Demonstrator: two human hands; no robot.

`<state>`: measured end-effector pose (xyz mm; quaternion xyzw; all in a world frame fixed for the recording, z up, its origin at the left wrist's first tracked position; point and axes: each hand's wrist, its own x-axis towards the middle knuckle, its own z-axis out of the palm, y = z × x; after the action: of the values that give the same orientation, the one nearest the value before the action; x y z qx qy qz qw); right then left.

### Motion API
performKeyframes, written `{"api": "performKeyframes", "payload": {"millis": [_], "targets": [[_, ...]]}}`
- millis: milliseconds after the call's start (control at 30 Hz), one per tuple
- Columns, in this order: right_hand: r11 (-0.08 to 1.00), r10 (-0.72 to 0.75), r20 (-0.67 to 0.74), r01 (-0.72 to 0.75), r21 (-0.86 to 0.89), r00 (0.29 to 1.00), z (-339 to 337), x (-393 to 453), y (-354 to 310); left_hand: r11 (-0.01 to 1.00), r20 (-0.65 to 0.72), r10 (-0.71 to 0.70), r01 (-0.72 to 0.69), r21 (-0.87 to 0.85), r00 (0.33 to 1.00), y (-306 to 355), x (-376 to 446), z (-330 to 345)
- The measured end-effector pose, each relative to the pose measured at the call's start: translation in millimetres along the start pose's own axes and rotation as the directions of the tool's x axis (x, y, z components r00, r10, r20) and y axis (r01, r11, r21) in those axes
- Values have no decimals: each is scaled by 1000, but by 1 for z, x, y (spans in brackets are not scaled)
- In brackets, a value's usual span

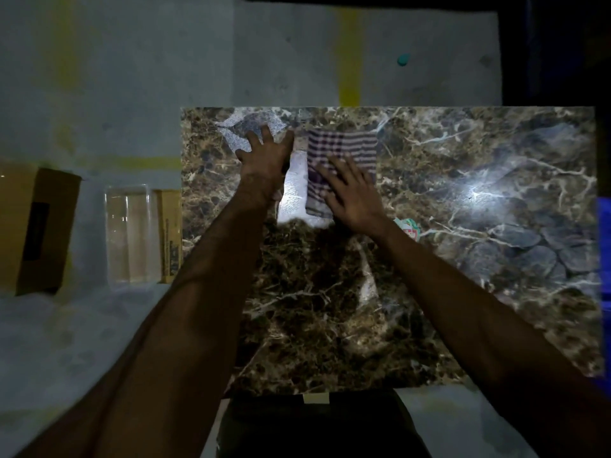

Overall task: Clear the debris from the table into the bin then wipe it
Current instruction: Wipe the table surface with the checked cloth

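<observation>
A dark marble table point(463, 200) fills the centre and right of the view. A checked cloth point(344, 150) lies near its far edge. My right hand point(350, 190) rests flat on the cloth's near part, fingers spread. My left hand point(266, 152) reaches to the far left corner with fingers apart, touching a crumpled white tissue point(238, 130). Another white tissue point(296, 190) lies between my two hands. A small green and red wrapper point(410, 228) peeks out beside my right wrist.
Left of the table, on the floor, stand a clear plastic bin point(129, 236), a brown cardboard box point(39, 226) and a yellow carton point(170, 236). Yellow tape lines mark the grey floor. A small teal object point(403, 60) lies beyond the table.
</observation>
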<state>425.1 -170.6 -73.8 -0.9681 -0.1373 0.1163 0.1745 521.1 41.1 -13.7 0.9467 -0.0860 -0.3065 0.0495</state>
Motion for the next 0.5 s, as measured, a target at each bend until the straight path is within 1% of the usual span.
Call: {"api": "performKeyframes", "payload": {"millis": [67, 167, 267, 333, 433, 500], "targets": [[999, 38, -4, -38, -23, 999, -7, -33, 22, 1000, 3, 9, -9, 12, 1000, 0, -1, 0], [986, 166, -29, -167, -2, 986, -22, -51, 56, 999, 5, 37, -37, 21, 999, -1, -6, -2], [952, 306, -55, -304, 42, 950, -32, -16, 67, 995, -20, 82, -80, 50, 996, -4, -10, 4], [932, 359, -60, -355, 70, 931, -35, 16, 58, 989, -44, 118, -113, 96, 992, -4, -13, 12], [932, 357, -48, -352, 91, 933, -29, 44, 31, 985, -21, 124, -121, 120, 992, -4, -18, 20], [955, 284, -39, -279, 95, 958, -18, 36, 11, 984, -16, 128, -125, 127, 992, -3, -22, 24]]}}
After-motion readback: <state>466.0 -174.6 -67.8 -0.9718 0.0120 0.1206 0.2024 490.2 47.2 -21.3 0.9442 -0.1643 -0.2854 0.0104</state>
